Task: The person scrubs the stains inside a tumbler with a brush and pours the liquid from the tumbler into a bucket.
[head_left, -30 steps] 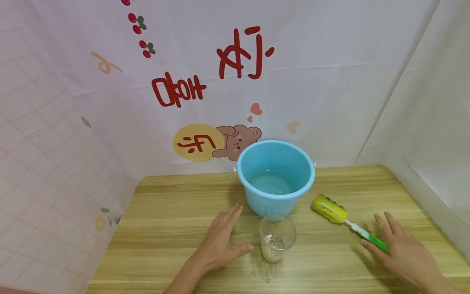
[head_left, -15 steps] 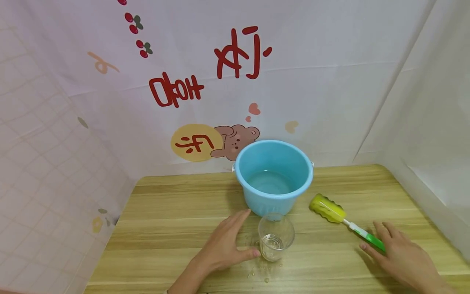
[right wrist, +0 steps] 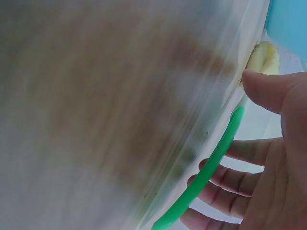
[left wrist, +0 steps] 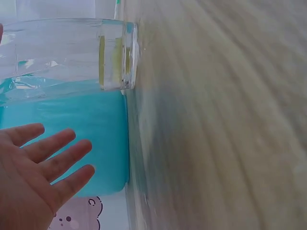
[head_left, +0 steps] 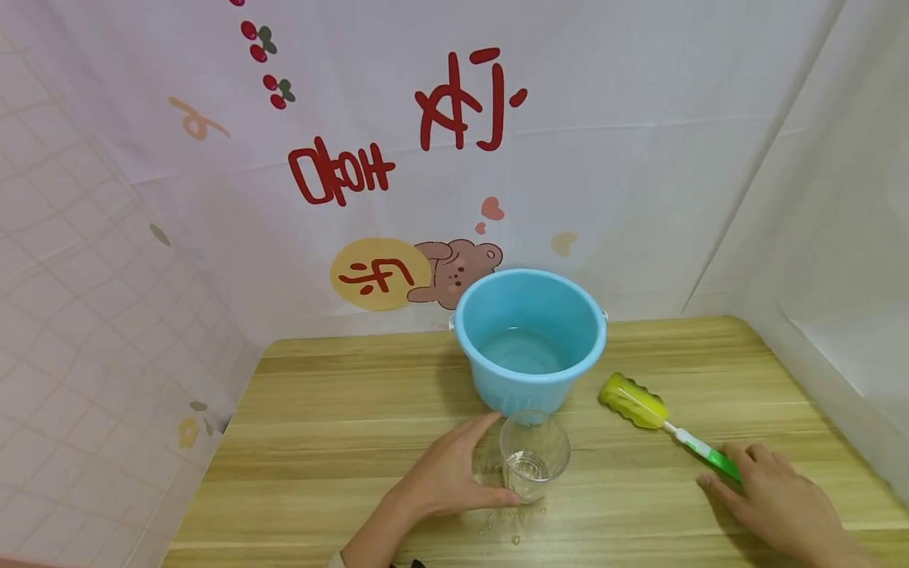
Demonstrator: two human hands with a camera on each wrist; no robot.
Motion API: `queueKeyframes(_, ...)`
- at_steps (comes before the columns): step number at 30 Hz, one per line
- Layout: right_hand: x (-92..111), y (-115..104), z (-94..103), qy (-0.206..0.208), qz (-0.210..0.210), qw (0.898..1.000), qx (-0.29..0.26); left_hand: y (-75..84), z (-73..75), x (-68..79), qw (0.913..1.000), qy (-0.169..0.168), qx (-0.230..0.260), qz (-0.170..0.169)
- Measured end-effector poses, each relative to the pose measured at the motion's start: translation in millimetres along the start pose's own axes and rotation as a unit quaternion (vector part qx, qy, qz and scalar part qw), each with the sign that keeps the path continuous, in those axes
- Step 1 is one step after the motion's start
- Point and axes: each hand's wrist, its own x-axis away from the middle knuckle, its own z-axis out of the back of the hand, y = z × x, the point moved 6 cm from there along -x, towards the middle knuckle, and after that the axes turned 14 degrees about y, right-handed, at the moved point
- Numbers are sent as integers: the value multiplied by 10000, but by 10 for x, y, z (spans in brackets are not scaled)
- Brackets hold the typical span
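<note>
Clear round see-through cup (head_left: pixel 535 454) upright on wood-grained table (head_left: pixel 341 410), midway between left and right edges. Left hand (head_left: pixel 450 472) beside cup, fingers straight and spread; contact unclear. Light-blue round bucket (head_left: pixel 521 390) just behind cup, near back edge. Yellow sponge brush with white-and-green handle (head_left: pixel 656 418) lying toward right edge. Right hand (head_left: pixel 777 501) at green end, fingers loosely extended across it, thumb apart.
</note>
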Motion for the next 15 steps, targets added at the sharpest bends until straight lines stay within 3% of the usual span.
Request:
queueKeyframes(9,41,-39,-7,194,272,9993,161,37,-52,-48,9999,-43,145,-80)
queueKeyframes(15,20,-42,-1,284,331,9989,176,78,-105,-98,9978,-185,587,-248)
